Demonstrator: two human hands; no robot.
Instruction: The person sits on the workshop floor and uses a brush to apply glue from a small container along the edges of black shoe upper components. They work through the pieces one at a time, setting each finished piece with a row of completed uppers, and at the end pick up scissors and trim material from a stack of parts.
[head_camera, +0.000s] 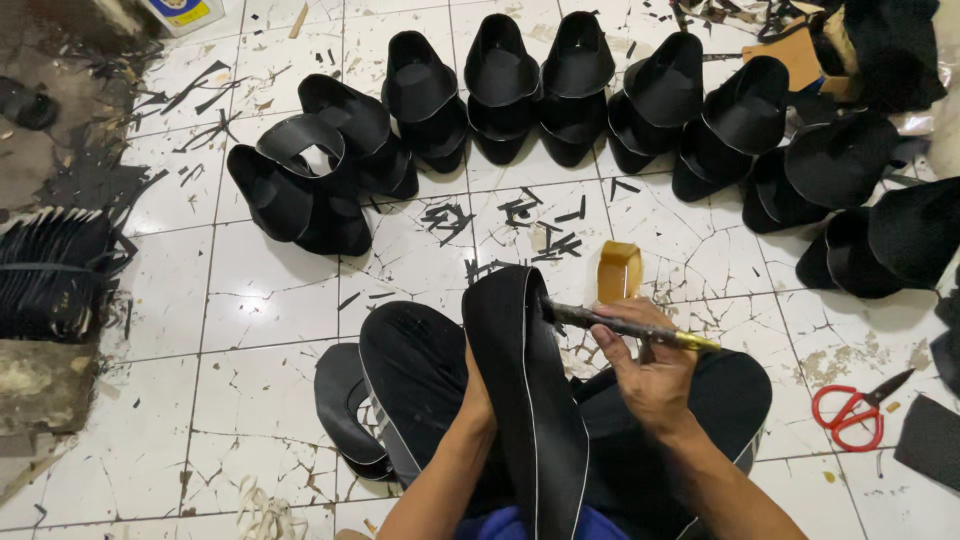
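A black curved cap piece (525, 390) stands over the person's lap, near the floor's (260, 300) lower edge; the left hand (478, 392) is tucked behind it, so its grip cannot be told. The right hand (648, 368) has its fingers clenched on a brush (625, 326) touching the piece's edge, beside an amber glue pot (618, 270). By the look of it, many shaped black pieces (560, 85) already line the floor's far edge. Red scissors (850, 410) lie right.

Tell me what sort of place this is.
Probably a small floor-level workshop making black caps or hats: rows of black cap pieces on cracked white tiles, offcuts, red scissors, and a brush beside an amber pot.
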